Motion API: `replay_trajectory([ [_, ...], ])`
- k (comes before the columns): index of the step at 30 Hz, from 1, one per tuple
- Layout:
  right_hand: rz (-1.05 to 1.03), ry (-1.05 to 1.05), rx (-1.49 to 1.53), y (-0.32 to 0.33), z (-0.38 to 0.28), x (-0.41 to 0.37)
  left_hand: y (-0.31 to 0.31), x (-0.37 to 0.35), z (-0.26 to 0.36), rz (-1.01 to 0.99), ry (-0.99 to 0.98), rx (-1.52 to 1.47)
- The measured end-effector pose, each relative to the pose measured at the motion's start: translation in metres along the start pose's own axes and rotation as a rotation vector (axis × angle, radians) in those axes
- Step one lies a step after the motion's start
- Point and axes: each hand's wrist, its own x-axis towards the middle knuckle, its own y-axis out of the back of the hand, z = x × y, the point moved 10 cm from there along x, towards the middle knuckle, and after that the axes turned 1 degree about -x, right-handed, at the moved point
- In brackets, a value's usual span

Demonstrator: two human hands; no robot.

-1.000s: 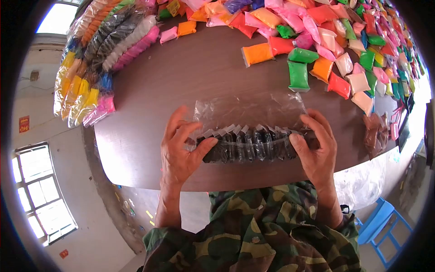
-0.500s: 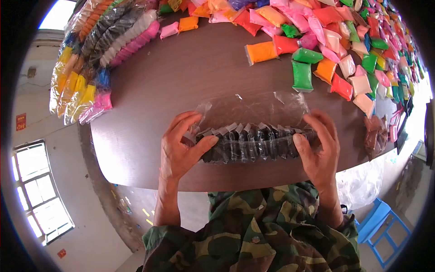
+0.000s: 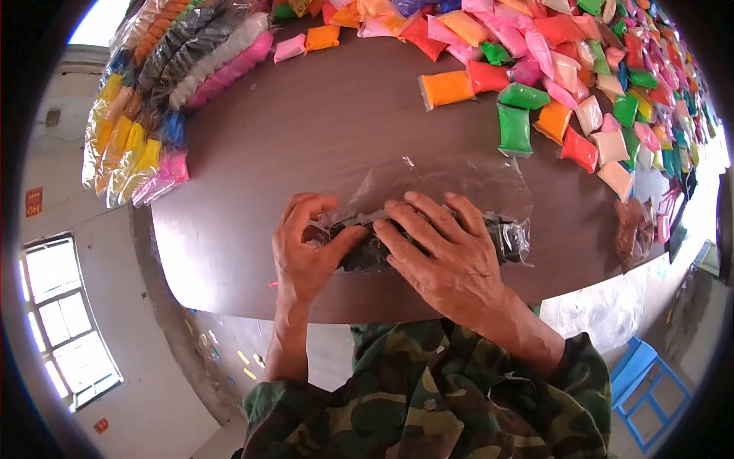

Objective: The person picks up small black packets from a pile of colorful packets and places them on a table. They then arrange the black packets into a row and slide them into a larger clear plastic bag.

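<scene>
A clear plastic bag (image 3: 511,243) holding a row of black packets lies across the near part of the brown table. At its left end, my left hand (image 3: 302,252) is curved round the bag, thumb on the near side and fingers on the far side. My right hand (image 3: 451,256) lies across the middle of the row, palm down with fingers spread, and hides most of the packets. Loose clear film of the bag spreads on the table beyond my fingers.
Filled bags of coloured packets (image 3: 229,69) are stacked at the table's left. Many loose packets (image 3: 558,122) cover the far and right side, with a brown bundle (image 3: 633,229) at the right edge. A blue stool (image 3: 650,394) stands on the floor at right.
My right hand has left the bag's right end and moved left onto the middle of the row, palm down. My left hand has stayed at the left end.
</scene>
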Motion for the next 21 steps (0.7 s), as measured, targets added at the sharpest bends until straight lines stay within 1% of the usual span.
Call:
replay_trajectory([
  [1, 0.002, -0.001, 0.002, -0.002, 0.000, -0.001, 0.001, -0.003, -0.002, 0.026, -0.002, -0.030],
  [4, -0.002, -0.008, 0.008, -0.004, 0.000, -0.001, 0.004, -0.010, -0.001, 0.108, -0.112, -0.017],
  [7, -0.003, -0.010, 0.005, -0.004, 0.000, 0.001, 0.007, -0.015, -0.002, 0.167, -0.171, -0.021],
  [13, -0.016, -0.002, -0.016, -0.003, -0.004, 0.005, 0.007, -0.016, 0.000, 0.169, -0.208, -0.030],
  [19, -0.026, -0.006, -0.009, -0.006, -0.005, 0.006, 0.013, -0.018, -0.007, 0.172, -0.144, -0.170],
  [21, -0.019, -0.005, -0.012, -0.006, -0.006, 0.007, 0.013, -0.019, -0.004, 0.144, -0.142, -0.153],
])
